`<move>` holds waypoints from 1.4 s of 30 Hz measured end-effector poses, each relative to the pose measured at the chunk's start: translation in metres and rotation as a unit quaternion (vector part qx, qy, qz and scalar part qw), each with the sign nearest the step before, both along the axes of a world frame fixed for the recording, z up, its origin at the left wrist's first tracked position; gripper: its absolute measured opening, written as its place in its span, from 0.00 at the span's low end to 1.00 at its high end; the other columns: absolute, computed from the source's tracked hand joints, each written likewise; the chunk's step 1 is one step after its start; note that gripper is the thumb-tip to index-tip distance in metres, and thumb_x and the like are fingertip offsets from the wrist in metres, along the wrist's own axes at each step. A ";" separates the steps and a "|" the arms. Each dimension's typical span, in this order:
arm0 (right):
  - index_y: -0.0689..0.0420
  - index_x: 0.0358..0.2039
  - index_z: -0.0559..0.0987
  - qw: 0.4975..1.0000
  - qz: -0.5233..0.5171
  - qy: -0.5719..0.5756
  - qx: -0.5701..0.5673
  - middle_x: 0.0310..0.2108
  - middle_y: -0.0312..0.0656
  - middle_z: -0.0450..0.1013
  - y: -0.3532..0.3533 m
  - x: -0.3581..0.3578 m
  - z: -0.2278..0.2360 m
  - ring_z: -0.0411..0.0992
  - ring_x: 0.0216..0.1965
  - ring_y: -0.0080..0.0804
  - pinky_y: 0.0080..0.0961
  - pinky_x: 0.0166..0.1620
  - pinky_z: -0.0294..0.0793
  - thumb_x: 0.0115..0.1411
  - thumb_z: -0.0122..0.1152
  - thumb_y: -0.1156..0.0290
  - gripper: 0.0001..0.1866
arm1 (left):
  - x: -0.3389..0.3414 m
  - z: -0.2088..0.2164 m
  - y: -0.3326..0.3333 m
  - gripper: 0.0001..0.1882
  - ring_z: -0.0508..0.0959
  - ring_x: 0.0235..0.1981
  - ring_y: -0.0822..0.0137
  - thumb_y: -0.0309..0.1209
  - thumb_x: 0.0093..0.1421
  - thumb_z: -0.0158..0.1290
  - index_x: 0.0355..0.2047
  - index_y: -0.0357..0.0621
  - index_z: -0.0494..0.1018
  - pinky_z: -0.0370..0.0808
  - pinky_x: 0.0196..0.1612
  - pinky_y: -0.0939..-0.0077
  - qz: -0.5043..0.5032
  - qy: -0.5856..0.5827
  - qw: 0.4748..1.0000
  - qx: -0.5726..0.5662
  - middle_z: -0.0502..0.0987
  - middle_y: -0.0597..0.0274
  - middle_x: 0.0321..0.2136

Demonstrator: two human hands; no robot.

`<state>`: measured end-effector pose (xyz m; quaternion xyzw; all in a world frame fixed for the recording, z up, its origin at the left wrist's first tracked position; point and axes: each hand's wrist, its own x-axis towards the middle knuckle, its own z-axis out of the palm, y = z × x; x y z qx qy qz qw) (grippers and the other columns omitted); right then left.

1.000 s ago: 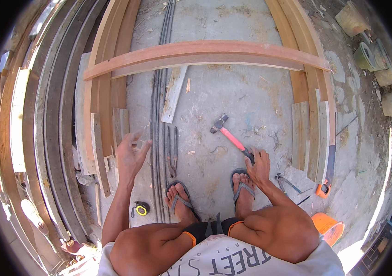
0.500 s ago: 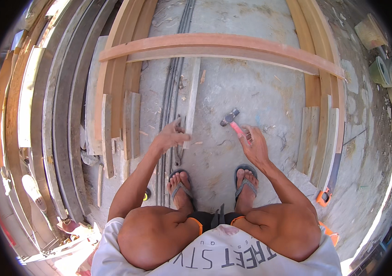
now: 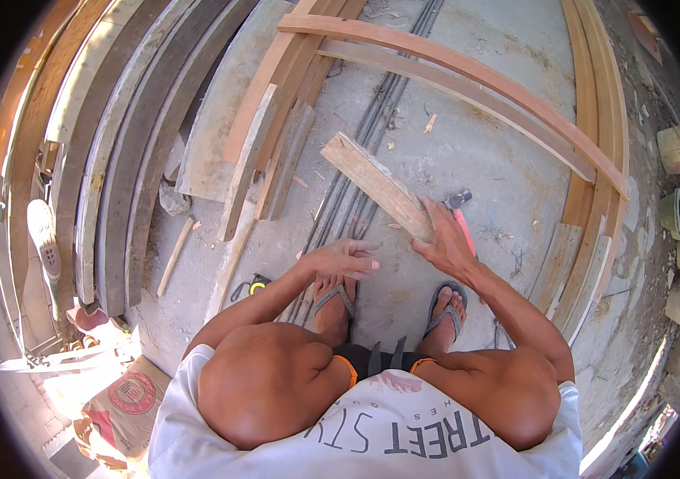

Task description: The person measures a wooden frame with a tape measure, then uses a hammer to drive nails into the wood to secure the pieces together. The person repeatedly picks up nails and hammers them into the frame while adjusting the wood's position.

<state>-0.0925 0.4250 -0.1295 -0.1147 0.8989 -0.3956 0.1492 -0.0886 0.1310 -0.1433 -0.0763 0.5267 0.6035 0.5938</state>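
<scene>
My right hand [image 3: 445, 243] is closed around the near end of a short wooden board [image 3: 380, 184], which slants up and away to the left. Just past that hand, a hammer [image 3: 465, 227] with a dark head and a pink-red handle rests on the concrete, its lower handle partly behind my wrist. My left hand [image 3: 344, 259] hangs over my left foot, fingers apart and holding nothing. Below and beyond it run several dark steel bars [image 3: 348, 195], which the board partly covers.
A timber frame with a crossbeam [image 3: 468, 68] spans the floor ahead. Long planks [image 3: 120, 176] are stacked at left. A tape measure [image 3: 258, 283] lies by my left forearm, near a thin stick [image 3: 175, 257]. Buckets [image 3: 673, 214] stand far right; a paper sack [image 3: 128, 407] sits lower left.
My right hand has left the hammer handle and now grips the wooden board, which is lifted and turned from the floor. My left hand has come nearer my body. The view has swung left.
</scene>
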 end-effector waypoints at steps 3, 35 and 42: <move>0.52 0.70 0.63 0.991 0.078 0.034 0.101 0.47 0.51 0.70 0.016 -0.019 0.052 0.73 0.49 0.55 0.47 0.53 0.72 0.53 0.72 0.70 0.44 | -0.010 0.004 -0.042 0.45 0.77 0.61 0.56 0.37 0.64 0.67 0.74 0.36 0.55 0.78 0.59 0.61 0.229 -0.006 0.972 0.055 0.71 0.45 0.64; 0.60 0.61 0.73 0.954 -0.105 -0.214 -0.183 0.53 0.53 0.73 -0.106 -0.083 -0.022 0.75 0.49 0.38 0.40 0.48 0.76 0.64 0.67 0.47 0.35 | 0.025 -0.010 -0.101 0.27 0.86 0.34 0.65 0.34 0.70 0.56 0.67 0.47 0.66 0.88 0.39 0.67 0.659 -0.114 0.739 0.086 0.83 0.53 0.38; 0.58 0.76 0.53 0.817 -0.202 -0.282 -0.460 0.61 0.58 0.70 -0.222 -0.135 -0.039 0.75 0.55 0.45 0.42 0.56 0.77 0.66 0.63 0.42 0.49 | 0.021 -0.002 -0.133 0.16 0.86 0.35 0.64 0.34 0.71 0.55 0.56 0.43 0.73 0.87 0.39 0.66 0.688 -0.123 0.708 0.101 0.84 0.55 0.36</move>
